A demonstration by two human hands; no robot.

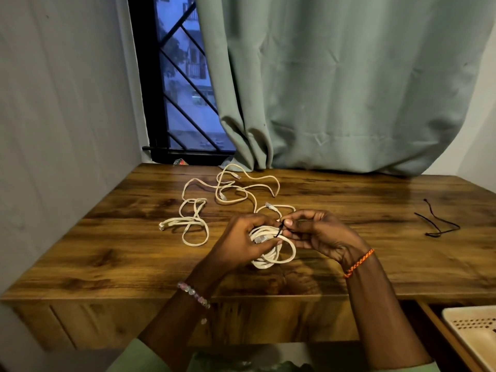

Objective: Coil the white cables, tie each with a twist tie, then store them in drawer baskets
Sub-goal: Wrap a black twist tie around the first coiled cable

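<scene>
At a wooden desk [349,264] set against a curtain [349,89] and a barred window [185,84], a person is binding a coil [271,248] of white cable near the front edge. The left hand [241,242] is clamping the coil's loops together while the right hand [316,232] is pinching a black tie [280,229] at the top of the bundle, apparently twisting it shut, though fingers are hiding the ends. The cable is looking light, springy and likely to unwind, so it is best gripped across all loops beside the tie. Loose cables [214,200] are sprawling toward the back left. Spare ties [437,224] are lying near the right edge; a basket [472,331] is waiting in the open drawer at the front right corner.
</scene>
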